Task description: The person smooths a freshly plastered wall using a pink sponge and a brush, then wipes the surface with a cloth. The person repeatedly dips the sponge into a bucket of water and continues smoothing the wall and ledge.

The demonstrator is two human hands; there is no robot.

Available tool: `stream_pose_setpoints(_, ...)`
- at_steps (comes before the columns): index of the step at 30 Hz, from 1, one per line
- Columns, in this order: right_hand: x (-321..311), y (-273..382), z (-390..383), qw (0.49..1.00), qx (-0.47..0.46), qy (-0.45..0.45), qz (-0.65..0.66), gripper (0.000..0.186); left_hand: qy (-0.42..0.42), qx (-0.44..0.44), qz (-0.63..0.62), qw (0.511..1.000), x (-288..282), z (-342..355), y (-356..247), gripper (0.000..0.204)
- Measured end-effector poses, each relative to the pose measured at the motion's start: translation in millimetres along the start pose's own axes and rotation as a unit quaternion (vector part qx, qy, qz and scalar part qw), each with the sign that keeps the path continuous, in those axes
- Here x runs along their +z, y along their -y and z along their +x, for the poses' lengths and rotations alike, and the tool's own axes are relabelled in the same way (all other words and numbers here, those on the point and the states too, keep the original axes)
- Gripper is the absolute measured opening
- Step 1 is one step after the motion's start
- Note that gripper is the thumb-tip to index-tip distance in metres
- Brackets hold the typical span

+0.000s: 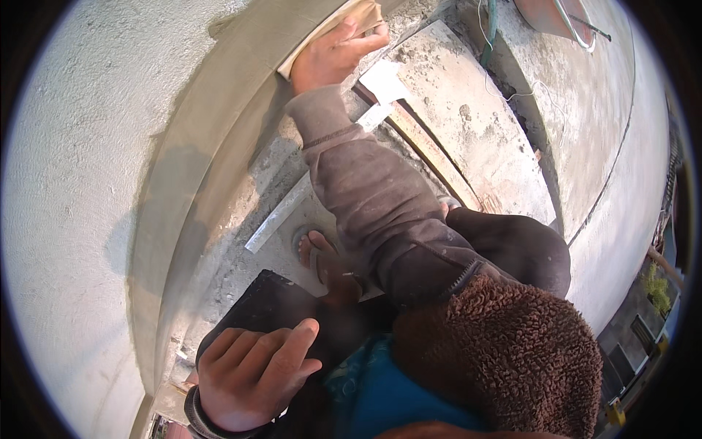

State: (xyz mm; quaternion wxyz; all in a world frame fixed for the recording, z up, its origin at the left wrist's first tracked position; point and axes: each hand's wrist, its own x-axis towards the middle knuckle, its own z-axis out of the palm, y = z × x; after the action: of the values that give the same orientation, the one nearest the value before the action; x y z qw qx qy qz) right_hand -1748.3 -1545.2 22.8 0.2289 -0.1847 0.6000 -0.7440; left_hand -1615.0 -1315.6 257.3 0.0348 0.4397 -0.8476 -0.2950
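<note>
My right arm, in a dusty brown sleeve, reaches far forward. The right hand [329,58] is closed on a flat tan pad [357,16] and presses it along the smooth damp band [234,80] of the plastered wall; the pad's exact kind is unclear. My left hand [252,369] hangs over my dark-trousered knee. Its fingers are loosely bent and the thumb stands apart, with nothing seen in them. Below the right forearm lies a pale metal straightedge [278,214], partly hidden by the sleeve.
A rough plastered wall [80,146] rises at left. Wooden strips [431,150] and a white scrap [385,82] lie on the mortar-spattered slab [482,110]. My sandalled foot [322,252] stands beside the straightedge. At top right are a reddish container [545,16] and a thin white cord [504,95].
</note>
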Motion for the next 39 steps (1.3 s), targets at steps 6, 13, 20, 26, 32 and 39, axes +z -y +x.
stream_pose_setpoints(6,1,-7,-20,0.999,-0.007,0.034,-0.039,0.039,0.029,-0.026,-0.005,0.999,0,7,1,0.042)
stream_pose_setpoints(13,-17,-53,-36,0.991,0.124,0.022,-0.051,0.050,0.025,-0.011,-0.004,1.000,5,30,0,0.046)
stream_pose_setpoints(20,-9,-20,26,0.991,0.125,0.031,-0.043,0.030,0.033,-0.074,0.013,0.997,-3,8,-5,0.050)
stream_pose_setpoints(26,-33,-72,-81,0.981,0.170,0.069,-0.061,0.035,0.061,-0.038,0.013,0.997,0,58,-12,0.048)
stream_pose_setpoints(32,10,-22,148,0.994,0.076,-0.072,0.017,0.034,0.055,-0.115,0.015,0.992,0,41,-16,0.045)
stream_pose_setpoints(39,4,-63,25,0.996,0.011,-0.088,-0.001,0.034,0.089,-0.087,0.013,0.992,12,118,-21,0.045)
